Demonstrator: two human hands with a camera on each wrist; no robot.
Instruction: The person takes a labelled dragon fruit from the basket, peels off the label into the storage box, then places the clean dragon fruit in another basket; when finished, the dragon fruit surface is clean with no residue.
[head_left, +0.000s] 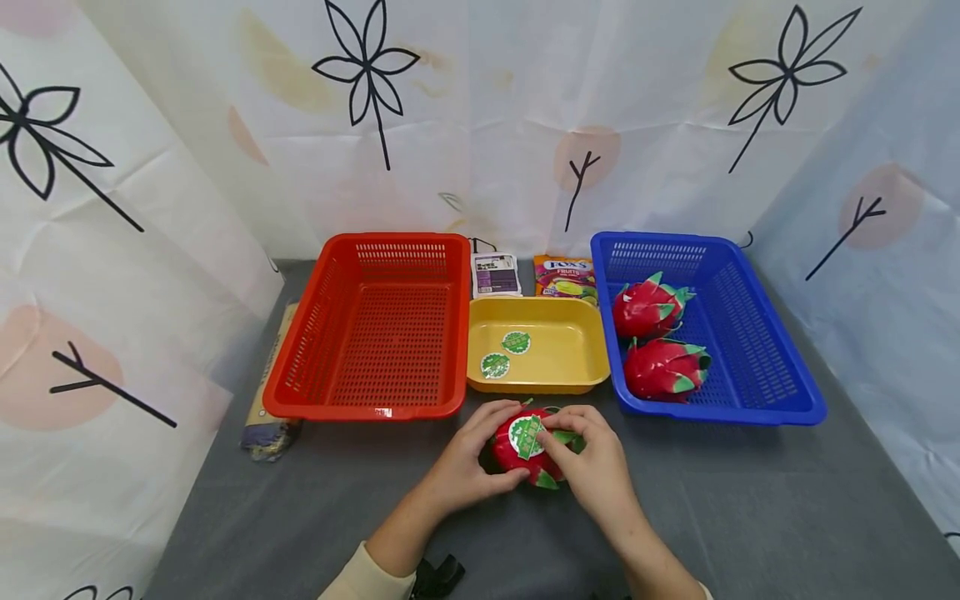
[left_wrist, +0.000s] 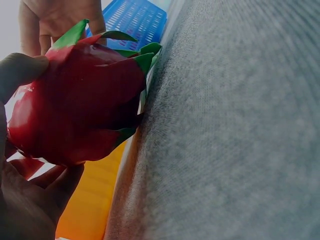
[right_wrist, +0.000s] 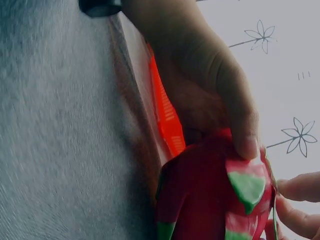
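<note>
A red dragon fruit with green-tipped scales is between both hands over the grey table. My left hand grips its left side, fingers at the back and thumb in front. A round green-and-white sticker lies against the fruit's upper face. At the sticker's right edge, my right hand pinches with thumb and forefinger. In the left wrist view the fruit hides most of the right hand. The right wrist view has the left thumb pressing on the fruit.
Behind the hands stands a yellow tray with two round stickers. A red basket is left of it; a blue basket holding two dragon fruits is right. Packets lie behind the tray, and a long bag beside the red basket.
</note>
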